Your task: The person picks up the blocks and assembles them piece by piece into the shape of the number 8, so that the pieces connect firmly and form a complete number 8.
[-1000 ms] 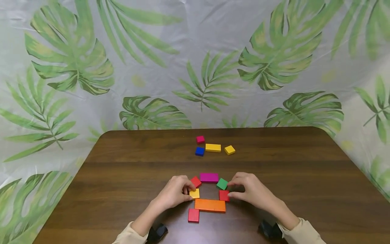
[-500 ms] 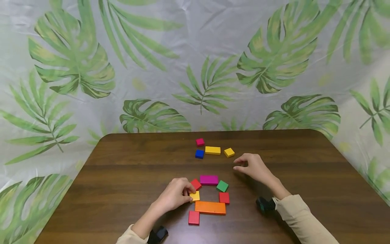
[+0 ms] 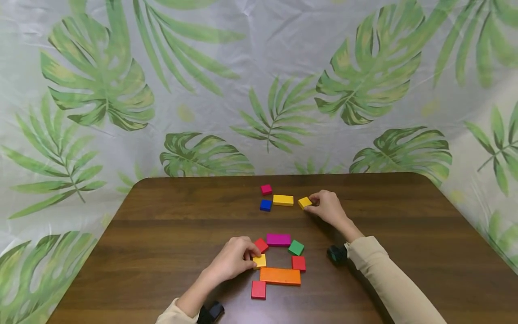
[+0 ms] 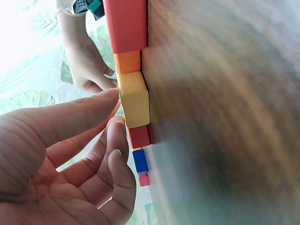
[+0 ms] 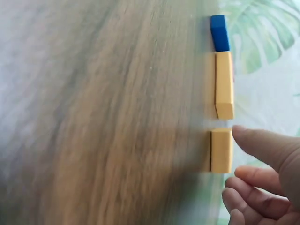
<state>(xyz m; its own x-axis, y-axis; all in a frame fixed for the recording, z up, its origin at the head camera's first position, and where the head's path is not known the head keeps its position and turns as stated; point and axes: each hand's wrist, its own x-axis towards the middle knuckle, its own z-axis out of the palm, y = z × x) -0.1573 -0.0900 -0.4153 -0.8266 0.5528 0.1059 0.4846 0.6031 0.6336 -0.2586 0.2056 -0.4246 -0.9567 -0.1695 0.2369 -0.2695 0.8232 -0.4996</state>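
Observation:
My left hand (image 3: 232, 257) pinches a small yellow block (image 3: 261, 262) at the left side of a ring of blocks; the left wrist view shows the thumb against it. Around it lie a red block (image 3: 261, 245), a magenta block (image 3: 278, 240), a green block (image 3: 296, 247), another red block (image 3: 298, 263) and a long orange block (image 3: 280, 276). At the far side, my right hand (image 3: 329, 209) has thumb and forefinger spread about the corner of another small yellow block (image 3: 305, 203). The right wrist view shows that block (image 5: 221, 151) flat on the table, thumb tip close by.
Left of the right hand's block are a long yellow block (image 3: 283, 200), a blue block (image 3: 265, 205) and a crimson block (image 3: 266, 189). One red block (image 3: 258, 290) sits below the orange one. Leaf-printed cloth (image 3: 202, 90) hangs behind the dark wooden table (image 3: 162, 216).
My right hand has left the green and right-hand red blocks and moved away to the far small yellow block. The left hand has stayed at its yellow block.

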